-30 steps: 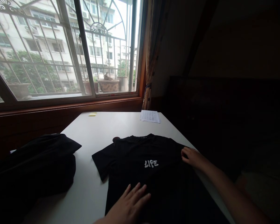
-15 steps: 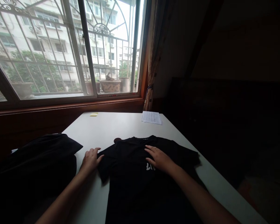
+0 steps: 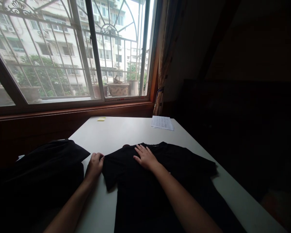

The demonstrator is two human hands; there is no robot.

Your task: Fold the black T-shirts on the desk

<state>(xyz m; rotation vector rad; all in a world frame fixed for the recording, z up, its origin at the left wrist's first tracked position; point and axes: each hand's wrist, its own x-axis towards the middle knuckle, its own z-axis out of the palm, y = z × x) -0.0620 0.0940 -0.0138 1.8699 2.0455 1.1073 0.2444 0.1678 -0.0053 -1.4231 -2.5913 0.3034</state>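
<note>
My right hand (image 3: 146,158) and forearm cover the chest of the black T-shirt (image 3: 184,168), whose hem runs off the bottom edge. My left hand (image 3: 95,163) curls at the shirt's sleeve; whether its fingers pinch the cloth or only touch it cannot be made out. The dark heap of clothing (image 3: 43,171) is cut by the left and bottom edges. Print on the sheet of paper (image 3: 162,122) is too small to read. Whatever stands against the dark wall (image 3: 244,48) is lost in shadow.
</note>
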